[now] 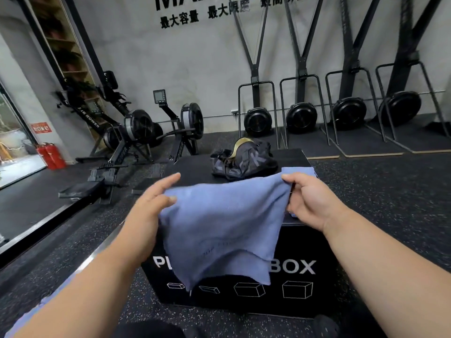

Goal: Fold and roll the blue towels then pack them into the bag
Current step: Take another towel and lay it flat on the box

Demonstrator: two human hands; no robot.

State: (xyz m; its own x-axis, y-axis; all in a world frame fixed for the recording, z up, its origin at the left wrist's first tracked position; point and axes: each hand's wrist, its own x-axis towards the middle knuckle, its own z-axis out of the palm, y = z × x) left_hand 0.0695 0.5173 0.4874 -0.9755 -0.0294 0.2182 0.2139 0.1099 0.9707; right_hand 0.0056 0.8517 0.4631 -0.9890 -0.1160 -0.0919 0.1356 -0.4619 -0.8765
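a: what's nearest?

b: both hands hold a blue towel (219, 223) up over the near edge of a black box (300, 242). the left hand (146, 215) has its thumb on the towel's left top corner, fingers straight behind it; that grip pinches the cloth. the right hand (310, 203) has its fingers curled, grip bunching the right top corner.

a: and the towel itself?

b: it sags between them, the lower part draping down the box's front face, hiding part of the lettering.

a: further back?

b: a second blue towel (301, 170) shows behind the right hand, near the box top's right edge. a black bag (244, 162) sits at the far edge. rowing machines (146, 132) stand by the wall.
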